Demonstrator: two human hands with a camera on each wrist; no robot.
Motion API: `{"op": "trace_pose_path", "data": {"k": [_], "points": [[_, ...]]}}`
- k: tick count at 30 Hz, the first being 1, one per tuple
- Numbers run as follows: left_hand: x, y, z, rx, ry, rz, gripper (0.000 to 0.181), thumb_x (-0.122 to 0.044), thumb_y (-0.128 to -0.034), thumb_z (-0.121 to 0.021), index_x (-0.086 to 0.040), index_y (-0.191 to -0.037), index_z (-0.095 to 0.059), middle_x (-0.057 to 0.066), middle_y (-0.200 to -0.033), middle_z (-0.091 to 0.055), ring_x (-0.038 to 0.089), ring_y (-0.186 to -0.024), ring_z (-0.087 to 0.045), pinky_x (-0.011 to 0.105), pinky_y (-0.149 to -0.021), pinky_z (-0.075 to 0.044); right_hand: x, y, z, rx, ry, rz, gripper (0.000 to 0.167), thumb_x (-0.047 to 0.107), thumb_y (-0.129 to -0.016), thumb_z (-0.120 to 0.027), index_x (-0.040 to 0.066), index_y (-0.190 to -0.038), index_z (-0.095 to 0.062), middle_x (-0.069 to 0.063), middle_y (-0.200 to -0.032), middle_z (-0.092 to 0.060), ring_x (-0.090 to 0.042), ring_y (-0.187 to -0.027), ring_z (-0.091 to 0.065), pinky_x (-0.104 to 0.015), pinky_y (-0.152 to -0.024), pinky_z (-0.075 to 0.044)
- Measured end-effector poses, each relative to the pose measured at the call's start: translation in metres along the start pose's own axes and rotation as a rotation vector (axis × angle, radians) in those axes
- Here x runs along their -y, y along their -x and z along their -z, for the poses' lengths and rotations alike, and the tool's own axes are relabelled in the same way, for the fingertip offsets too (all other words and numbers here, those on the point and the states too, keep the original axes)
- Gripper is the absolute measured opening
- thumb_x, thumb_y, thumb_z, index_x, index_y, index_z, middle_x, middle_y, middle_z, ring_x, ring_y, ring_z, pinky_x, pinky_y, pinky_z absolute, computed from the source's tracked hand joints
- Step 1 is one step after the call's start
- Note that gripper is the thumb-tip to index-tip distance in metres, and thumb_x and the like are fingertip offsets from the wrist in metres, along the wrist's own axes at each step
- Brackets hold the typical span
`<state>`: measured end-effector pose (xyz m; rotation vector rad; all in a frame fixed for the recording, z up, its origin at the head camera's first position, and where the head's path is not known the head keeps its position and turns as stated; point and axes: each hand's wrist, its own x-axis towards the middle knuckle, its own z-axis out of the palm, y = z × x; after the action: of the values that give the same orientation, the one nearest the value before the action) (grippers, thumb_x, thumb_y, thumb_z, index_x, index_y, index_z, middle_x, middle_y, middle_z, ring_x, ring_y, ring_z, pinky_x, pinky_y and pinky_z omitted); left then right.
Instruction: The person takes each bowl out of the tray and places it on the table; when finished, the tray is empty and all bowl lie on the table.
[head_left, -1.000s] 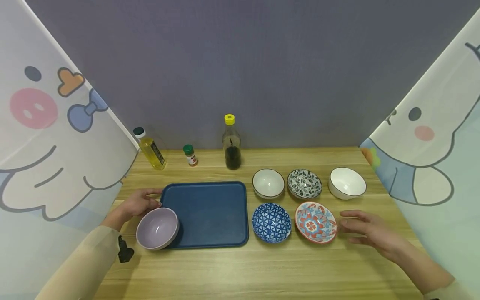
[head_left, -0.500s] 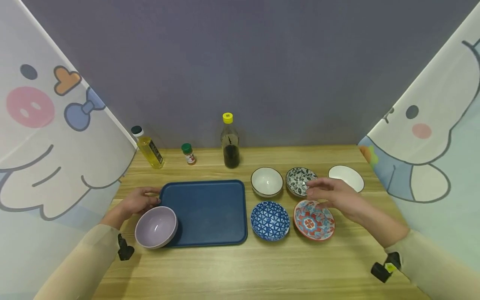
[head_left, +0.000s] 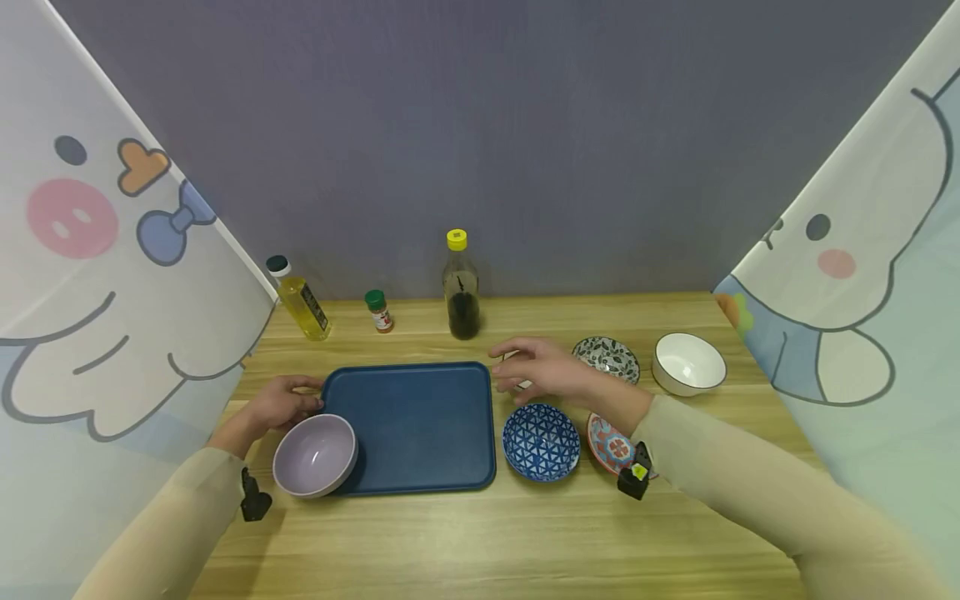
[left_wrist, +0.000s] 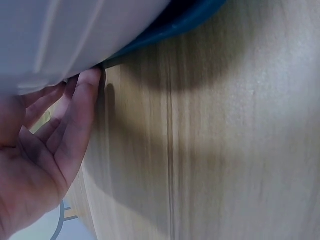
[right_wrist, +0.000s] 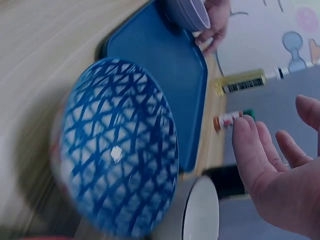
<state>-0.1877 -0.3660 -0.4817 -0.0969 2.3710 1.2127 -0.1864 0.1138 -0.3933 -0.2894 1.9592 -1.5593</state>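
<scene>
A lilac bowl (head_left: pixel 315 456) sits over the left edge of a dark blue tray (head_left: pixel 420 433). My left hand (head_left: pixel 281 406) is behind the bowl, its extended fingers (left_wrist: pixel 82 107) touching the tray's edge; the bowl hides part of the contact in the left wrist view. My right hand (head_left: pixel 543 368) hovers with fingers spread above a white bowl (right_wrist: pixel 202 212), covering most of it in the head view. It holds nothing. Just in front is a blue-and-white triangle-patterned bowl (head_left: pixel 542 443). My right forearm passes over a red-rimmed floral dish (head_left: pixel 609 442) and a black-and-white leaf-patterned bowl (head_left: pixel 607 357).
Another white bowl (head_left: pixel 688 364) stands at the far right. Along the back are an oil bottle (head_left: pixel 303 308), a small green-capped seasoning jar (head_left: pixel 380 312) and a yellow-capped bottle of dark liquid (head_left: pixel 462 296). Printed panels (head_left: pixel 832 333) flank the wooden table (head_left: pixel 420 550).
My right hand has swept leftward from beside the floral dish, past the leaf-patterned bowl, to above the white bowl near the tray. My left hand and the lilac bowl have stayed put.
</scene>
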Motion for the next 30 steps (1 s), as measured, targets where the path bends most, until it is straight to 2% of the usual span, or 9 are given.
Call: {"op": "trace_pose_path", "data": {"k": [6,12,17,23,30], "points": [[0.001,-0.002,0.000,0.005,-0.001,0.010,0.056,-0.007,-0.0991,-0.064,0.012,-0.147,-0.043,0.002,-0.084,-0.073,0.015,-0.069,-0.069,0.035,-0.059,-0.057,0.001,-0.034,-0.039,0.100,-0.011,-0.023,0.050,0.028,-0.100,-0.069,0.014,-0.145,-0.055,-0.013,-0.135,-0.064,-0.031,-0.114,-0.070,-0.044,-0.082,-0.061],[-0.002,-0.005,0.002,0.007,-0.017,0.032,0.055,-0.006,-0.0977,-0.065,0.010,-0.146,-0.046,0.000,-0.079,-0.069,0.014,-0.063,-0.063,0.033,-0.058,-0.055,-0.008,-0.059,-0.081,0.177,0.028,-0.064,0.052,0.030,-0.098,-0.071,0.014,-0.145,-0.055,-0.007,-0.128,-0.070,-0.033,-0.111,-0.071,-0.043,-0.078,-0.061],[-0.004,-0.004,0.002,0.006,-0.019,0.040,0.055,-0.006,-0.0976,-0.065,0.011,-0.146,-0.045,0.002,-0.082,-0.071,0.016,-0.068,-0.067,0.035,-0.061,-0.057,-0.016,-0.075,-0.113,0.199,0.025,-0.084,0.058,0.029,-0.096,-0.074,0.009,-0.146,-0.053,-0.003,-0.117,-0.074,-0.033,-0.107,-0.072,-0.044,-0.074,-0.061],[-0.005,-0.003,0.002,0.009,-0.020,0.046,0.055,-0.006,-0.0979,-0.065,0.010,-0.146,-0.045,0.002,-0.083,-0.071,0.015,-0.069,-0.066,0.035,-0.062,-0.057,-0.025,-0.087,-0.146,0.236,-0.023,-0.100,0.058,0.027,-0.095,-0.074,0.009,-0.146,-0.053,-0.003,-0.113,-0.075,-0.031,-0.105,-0.072,-0.044,-0.073,-0.061],[-0.003,-0.006,0.002,0.002,-0.017,0.060,0.055,-0.006,-0.0978,-0.066,0.010,-0.146,-0.045,0.006,-0.089,-0.074,0.016,-0.071,-0.069,0.036,-0.063,-0.058,-0.032,-0.100,-0.174,0.211,-0.113,-0.129,0.054,0.021,-0.093,-0.077,0.010,-0.141,-0.056,-0.004,-0.105,-0.075,-0.030,-0.099,-0.074,-0.043,-0.070,-0.062]]}}
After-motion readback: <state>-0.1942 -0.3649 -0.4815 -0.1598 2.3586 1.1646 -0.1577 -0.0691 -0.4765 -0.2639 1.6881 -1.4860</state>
